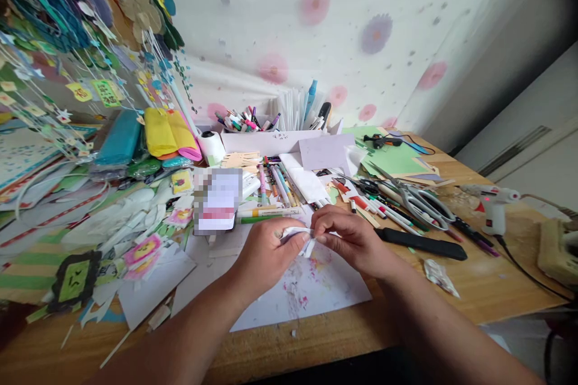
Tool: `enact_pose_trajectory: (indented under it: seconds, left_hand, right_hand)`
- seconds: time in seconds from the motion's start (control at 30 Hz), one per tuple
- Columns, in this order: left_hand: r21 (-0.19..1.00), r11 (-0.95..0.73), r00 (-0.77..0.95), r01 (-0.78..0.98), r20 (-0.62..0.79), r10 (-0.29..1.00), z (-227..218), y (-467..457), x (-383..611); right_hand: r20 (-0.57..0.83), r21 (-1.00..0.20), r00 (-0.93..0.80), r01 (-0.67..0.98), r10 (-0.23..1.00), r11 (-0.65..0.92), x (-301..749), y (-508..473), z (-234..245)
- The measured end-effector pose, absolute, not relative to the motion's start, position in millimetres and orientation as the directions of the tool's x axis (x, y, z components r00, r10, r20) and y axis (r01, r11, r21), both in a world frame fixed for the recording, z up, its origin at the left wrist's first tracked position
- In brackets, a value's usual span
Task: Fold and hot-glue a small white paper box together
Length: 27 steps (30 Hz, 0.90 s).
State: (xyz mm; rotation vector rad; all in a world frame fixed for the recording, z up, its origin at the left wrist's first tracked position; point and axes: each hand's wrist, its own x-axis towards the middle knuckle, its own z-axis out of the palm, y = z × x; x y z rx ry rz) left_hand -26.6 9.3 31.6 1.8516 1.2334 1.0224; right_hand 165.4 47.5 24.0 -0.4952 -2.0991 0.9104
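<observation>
My left hand is closed around a small crumpled white piece that looks like paper or tissue. With thumb and forefinger, my right hand pinches the other end of the same piece. Both hands are close together above a white sheet marked with pink, yellow and dark smudges. Part of the white piece is hidden behind my fingers. Left of my hands lies a phone, its screen blurred out. A black-handled tool lies just right of my right hand.
A white hot glue gun with a cord stands at the right. Scissors and several markers lie behind my hands. Paper cut-outs crowd the left, under hanging felt decorations. A crumpled wrapper is at right.
</observation>
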Motion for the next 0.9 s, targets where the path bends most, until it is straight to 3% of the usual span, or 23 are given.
enact_pose_trajectory:
  seconds: [0.23,0.43,0.5,0.6,0.7,0.77,0.9]
  left_hand:
    - [0.842,-0.343,0.272,0.417,0.244,0.931,34.3,9.4,-28.6]
    - [0.861,-0.307,0.275,0.405,0.205,0.939,34.9,8.2,-29.6]
    - [0.919,-0.231,0.24,0.32,0.157,0.958,34.2,8.0,-29.2]
    - [0.998,-0.063,0.163,0.005,0.062,0.985,31.9,7.3,-24.0]
    - [0.964,0.06,0.181,-0.259,-0.012,0.983,27.5,5.0,-13.6]
    - [0.955,0.1,0.194,-0.28,-0.046,0.98,24.7,2.9,-7.3]
    - [0.984,0.091,0.079,-0.154,-0.08,0.994,24.3,1.4,-5.1]
  right_hand:
    - [0.53,-0.804,-0.527,-0.063,0.664,0.592,157.7,46.9,13.5]
    - [0.352,-0.936,-0.432,-0.177,0.831,0.305,153.1,42.6,9.7]
    - [0.301,-0.946,-0.39,-0.236,0.87,0.222,151.2,42.0,10.2]
    - [0.256,-0.924,-0.303,-0.356,0.918,0.14,147.7,41.1,11.1]
    - [0.223,-0.88,-0.228,-0.465,0.948,0.095,143.7,39.3,10.7]
    - [0.227,-0.861,-0.186,-0.498,0.956,0.107,141.7,37.9,9.8]
    - [0.216,-0.861,-0.227,-0.504,0.95,0.075,142.2,38.3,8.5]
